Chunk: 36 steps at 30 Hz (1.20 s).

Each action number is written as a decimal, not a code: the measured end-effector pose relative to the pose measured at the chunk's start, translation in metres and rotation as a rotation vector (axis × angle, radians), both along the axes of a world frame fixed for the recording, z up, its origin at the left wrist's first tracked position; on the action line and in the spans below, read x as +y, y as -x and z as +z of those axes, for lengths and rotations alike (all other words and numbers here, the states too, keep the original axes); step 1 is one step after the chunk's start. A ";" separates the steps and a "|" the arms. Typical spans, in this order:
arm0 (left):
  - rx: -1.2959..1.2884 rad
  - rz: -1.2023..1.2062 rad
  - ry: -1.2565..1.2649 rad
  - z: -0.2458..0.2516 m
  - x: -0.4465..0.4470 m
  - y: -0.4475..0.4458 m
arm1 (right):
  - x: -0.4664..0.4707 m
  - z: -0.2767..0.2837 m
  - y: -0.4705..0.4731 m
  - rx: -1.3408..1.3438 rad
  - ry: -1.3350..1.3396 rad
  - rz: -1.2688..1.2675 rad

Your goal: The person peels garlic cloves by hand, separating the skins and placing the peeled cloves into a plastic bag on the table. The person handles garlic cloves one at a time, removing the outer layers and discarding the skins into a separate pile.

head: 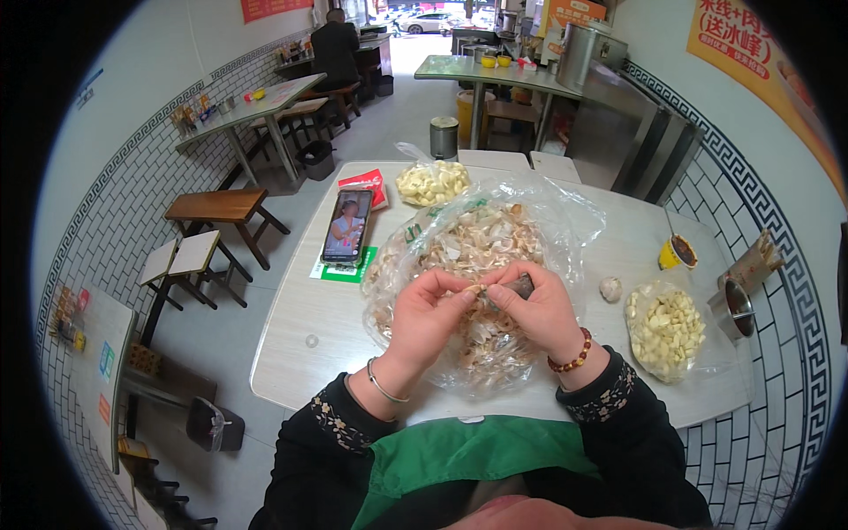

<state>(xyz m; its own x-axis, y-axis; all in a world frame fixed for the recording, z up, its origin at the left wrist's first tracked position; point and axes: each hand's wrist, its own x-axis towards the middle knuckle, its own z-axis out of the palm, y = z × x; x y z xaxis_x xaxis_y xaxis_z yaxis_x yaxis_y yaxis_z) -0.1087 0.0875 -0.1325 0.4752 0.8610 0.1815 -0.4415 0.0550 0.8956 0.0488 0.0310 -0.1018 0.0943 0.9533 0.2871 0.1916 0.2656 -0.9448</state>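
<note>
Between the thumb and fingers of my left hand (pixel 427 318) is a small garlic clove (pixel 476 289). My right hand (pixel 540 308) grips a small tool with a dark handle (pixel 523 285), probably a knife; its working end is mostly hidden by my fingers. Both hands meet above a large clear plastic bag (pixel 563 225), spread wide and heaped with papery garlic skins (pixel 490 235). To the right lie a whole garlic bulb (pixel 611 289) and a plastic bag of peeled garlic cloves (pixel 666 328). Another bag of peeled cloves (pixel 434 182) sits at the table's far side.
A phone (pixel 346 226) playing a video leans near a red packet (pixel 374 187) on the left. Along the right stand a yellow cup of dark sauce (pixel 678 252), a metal pot (pixel 734 308) and a chopstick holder (pixel 745 268). A seated person (pixel 335 50) is far off.
</note>
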 end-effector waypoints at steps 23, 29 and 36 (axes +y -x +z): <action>0.109 -0.071 -0.078 -0.001 0.006 0.004 | -0.006 0.002 0.008 -0.235 -0.149 -0.172; -0.002 -0.194 0.013 -0.002 0.010 0.007 | -0.007 0.001 -0.001 0.169 0.071 -0.015; 0.123 -0.045 -0.200 -0.002 0.005 0.003 | -0.004 -0.004 -0.002 0.523 0.128 0.075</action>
